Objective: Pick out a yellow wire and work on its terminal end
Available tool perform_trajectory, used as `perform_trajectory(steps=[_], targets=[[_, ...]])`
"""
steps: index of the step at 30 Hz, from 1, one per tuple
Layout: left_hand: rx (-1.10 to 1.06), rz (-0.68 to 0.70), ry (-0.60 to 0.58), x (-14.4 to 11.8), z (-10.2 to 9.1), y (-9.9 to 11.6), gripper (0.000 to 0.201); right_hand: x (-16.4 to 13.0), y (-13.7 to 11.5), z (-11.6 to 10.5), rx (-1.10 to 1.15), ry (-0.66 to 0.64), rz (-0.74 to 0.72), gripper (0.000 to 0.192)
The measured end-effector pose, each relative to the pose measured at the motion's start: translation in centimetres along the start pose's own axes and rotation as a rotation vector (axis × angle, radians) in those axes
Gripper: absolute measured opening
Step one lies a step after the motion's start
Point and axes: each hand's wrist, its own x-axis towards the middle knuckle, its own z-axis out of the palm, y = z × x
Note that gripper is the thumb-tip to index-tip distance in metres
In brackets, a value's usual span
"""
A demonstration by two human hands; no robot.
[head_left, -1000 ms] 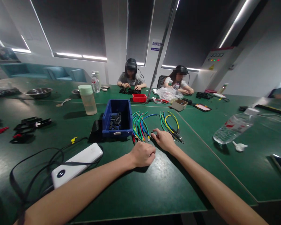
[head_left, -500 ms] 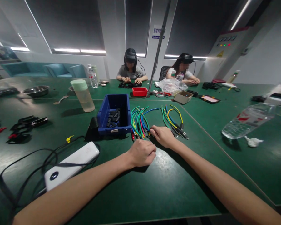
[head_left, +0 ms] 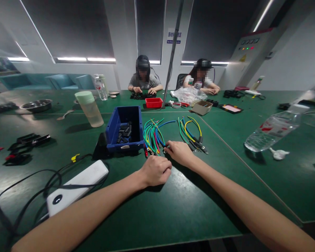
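Head view: green table (head_left: 173,210) in a dim room; left hand (head_left: 156,170) fisted, right hand (head_left: 180,153) pinching wires (head_left: 153,134).

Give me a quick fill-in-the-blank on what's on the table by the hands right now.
1. The blue bin holds small ____ parts.
2. The right hand touches the near ends of the ____ bundle.
3. The left hand is closed into a loose ____ on the table.
4. The clear bottle right of the wires lies on its ____.

Missing words: black; wire; fist; side
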Motion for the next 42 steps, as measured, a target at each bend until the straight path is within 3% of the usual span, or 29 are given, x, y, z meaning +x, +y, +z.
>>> perform_trajectory(steps=[11, 27, 42], targets=[[0.013, -0.005, -0.014, 0.0, -0.2, 0.0, 0.013, 0.0, 0.0, 0.9, 0.091, 0.075, 0.056, 0.028], [-0.032, -0.01, -0.018, 0.0, 0.0, 0.0, 0.013, -0.7, -0.4, 1.3, 0.451, 0.452, -0.04, 0.027], [-0.006, 0.001, -0.032, 0.1, -0.1, 0.0, 0.014, -1.2, -1.3, 0.8, 0.624, 0.373, -0.074, 0.021]])
